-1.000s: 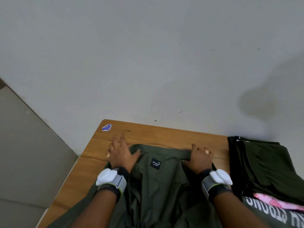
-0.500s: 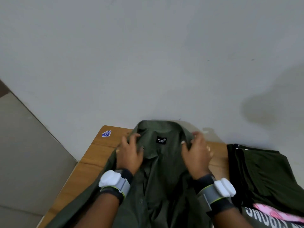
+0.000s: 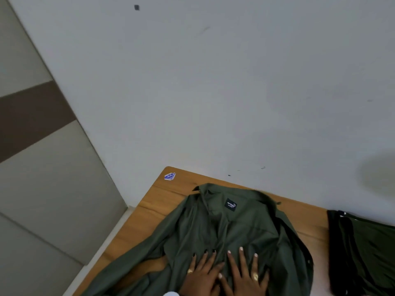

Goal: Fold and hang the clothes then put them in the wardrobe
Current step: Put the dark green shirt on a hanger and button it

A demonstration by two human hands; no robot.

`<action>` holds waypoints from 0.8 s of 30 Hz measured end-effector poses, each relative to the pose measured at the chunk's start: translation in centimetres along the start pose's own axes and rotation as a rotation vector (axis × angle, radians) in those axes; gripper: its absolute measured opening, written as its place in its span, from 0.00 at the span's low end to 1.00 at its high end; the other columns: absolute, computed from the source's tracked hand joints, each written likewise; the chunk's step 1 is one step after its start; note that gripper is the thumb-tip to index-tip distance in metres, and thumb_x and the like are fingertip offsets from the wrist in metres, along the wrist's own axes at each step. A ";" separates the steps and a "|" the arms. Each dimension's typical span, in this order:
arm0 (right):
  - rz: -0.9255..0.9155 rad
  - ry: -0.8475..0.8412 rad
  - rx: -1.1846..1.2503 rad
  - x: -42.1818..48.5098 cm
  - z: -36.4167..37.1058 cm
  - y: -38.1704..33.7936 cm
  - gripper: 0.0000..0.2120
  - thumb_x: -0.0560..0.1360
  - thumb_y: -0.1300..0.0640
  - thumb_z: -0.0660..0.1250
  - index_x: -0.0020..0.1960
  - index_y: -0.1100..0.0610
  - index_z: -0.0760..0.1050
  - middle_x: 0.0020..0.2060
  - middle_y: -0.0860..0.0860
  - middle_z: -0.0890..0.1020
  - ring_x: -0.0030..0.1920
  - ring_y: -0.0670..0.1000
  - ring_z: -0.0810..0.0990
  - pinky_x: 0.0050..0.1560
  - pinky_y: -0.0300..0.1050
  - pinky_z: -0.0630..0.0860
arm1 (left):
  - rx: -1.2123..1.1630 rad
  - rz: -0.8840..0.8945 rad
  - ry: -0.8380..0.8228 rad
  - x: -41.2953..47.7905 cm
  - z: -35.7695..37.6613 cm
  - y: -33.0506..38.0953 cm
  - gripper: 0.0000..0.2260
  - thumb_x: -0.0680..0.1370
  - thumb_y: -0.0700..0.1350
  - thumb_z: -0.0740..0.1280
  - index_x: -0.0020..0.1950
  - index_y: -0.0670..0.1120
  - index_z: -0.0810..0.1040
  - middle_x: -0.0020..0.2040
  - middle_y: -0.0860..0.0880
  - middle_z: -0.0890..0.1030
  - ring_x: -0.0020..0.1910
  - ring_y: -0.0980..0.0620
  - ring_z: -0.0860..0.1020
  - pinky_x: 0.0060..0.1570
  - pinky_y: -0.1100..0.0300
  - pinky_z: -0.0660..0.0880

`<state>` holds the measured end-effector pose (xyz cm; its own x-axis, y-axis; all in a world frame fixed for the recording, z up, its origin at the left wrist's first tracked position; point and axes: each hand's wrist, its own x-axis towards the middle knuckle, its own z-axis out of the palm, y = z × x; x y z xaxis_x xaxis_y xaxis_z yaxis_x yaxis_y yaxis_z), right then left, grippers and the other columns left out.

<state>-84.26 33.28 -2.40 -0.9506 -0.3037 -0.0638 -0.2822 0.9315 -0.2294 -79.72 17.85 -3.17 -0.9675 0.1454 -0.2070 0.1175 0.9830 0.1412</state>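
A wooden table (image 3: 149, 221) is seen in the lower half of the frame, and its far edge is set against a plain grey-white wall (image 3: 213, 92). A small dark mark (image 3: 136, 7) is seen on the wall near the top of the frame, and a soft shadow (image 3: 378, 176) at the right edge. At the left side of the frame a grey panel (image 3: 42, 189) with a brown band is seen. A blue sticker (image 3: 170, 176) is placed on the far left corner of the table.

The olive green shirt (image 3: 235, 227) is laid on the table in the lower centre, with the collar toward the wall and a black label (image 3: 230, 204) shown inside it. One sleeve is stretched toward the lower left.

The left hand (image 3: 203, 274) and the right hand (image 3: 245, 276) are laid flat on the shirt front, side by side and touching, with fingers straight and spread. A ring (image 3: 255, 276) is worn on the right hand.

A pile of dark folded clothes (image 3: 363, 253) is kept at the lower right, just beside the shirt.
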 end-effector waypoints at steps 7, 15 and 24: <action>0.264 -0.161 0.012 1.1 -6.4 -5.9 0.31 0.74 0.34 0.58 0.74 0.42 0.57 0.78 0.48 0.53 0.78 0.58 0.46 0.74 0.60 0.50 | -0.299 -0.105 0.159 -5.3 -6.1 -2.4 0.23 0.66 0.61 0.60 0.62 0.65 0.72 0.64 0.63 0.74 0.62 0.61 0.76 0.64 0.68 0.67; 0.000 -0.163 0.049 2.1 -7.5 -14.9 0.25 0.75 0.40 0.61 0.70 0.44 0.63 0.76 0.52 0.58 0.75 0.60 0.55 0.73 0.57 0.56 | -0.344 -0.425 0.431 -13.3 -10.4 -11.2 0.24 0.75 0.55 0.59 0.72 0.56 0.67 0.74 0.51 0.65 0.77 0.48 0.55 0.76 0.55 0.48; -0.525 -0.230 0.102 -1.2 -5.8 -33.5 0.17 0.77 0.45 0.63 0.66 0.40 0.69 0.74 0.49 0.63 0.75 0.55 0.58 0.73 0.52 0.58 | -0.407 -0.857 0.595 -31.3 -12.6 -22.3 0.29 0.74 0.65 0.54 0.74 0.58 0.62 0.77 0.52 0.60 0.78 0.48 0.49 0.76 0.53 0.48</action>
<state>-74.37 3.63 11.03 -0.6312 -0.7658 -0.1230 -0.6833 0.6241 -0.3790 -54.93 -10.03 12.37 -0.6596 -0.7459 0.0927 -0.6157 0.6069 0.5026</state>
